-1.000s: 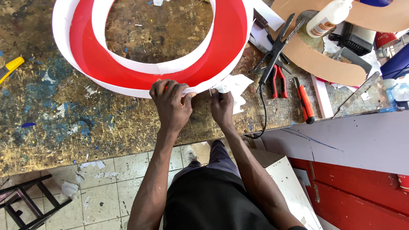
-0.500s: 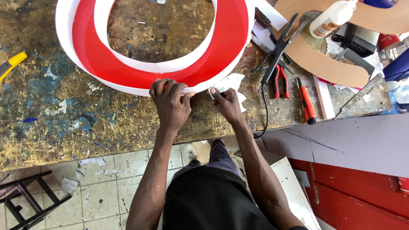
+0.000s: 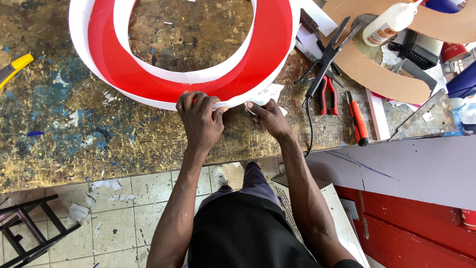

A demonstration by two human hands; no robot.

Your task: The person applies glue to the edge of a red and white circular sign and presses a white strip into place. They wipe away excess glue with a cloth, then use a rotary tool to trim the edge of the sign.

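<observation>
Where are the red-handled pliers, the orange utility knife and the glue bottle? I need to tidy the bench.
red-handled pliers (image 3: 328, 99): head view, on a red handle.
orange utility knife (image 3: 357, 119): head view, mid-body.
glue bottle (image 3: 386, 27): head view, white body.

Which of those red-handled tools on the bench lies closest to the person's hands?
The red-handled pliers, just right of the right hand. The orange-red utility knife lies farther right, beyond them.
</observation>
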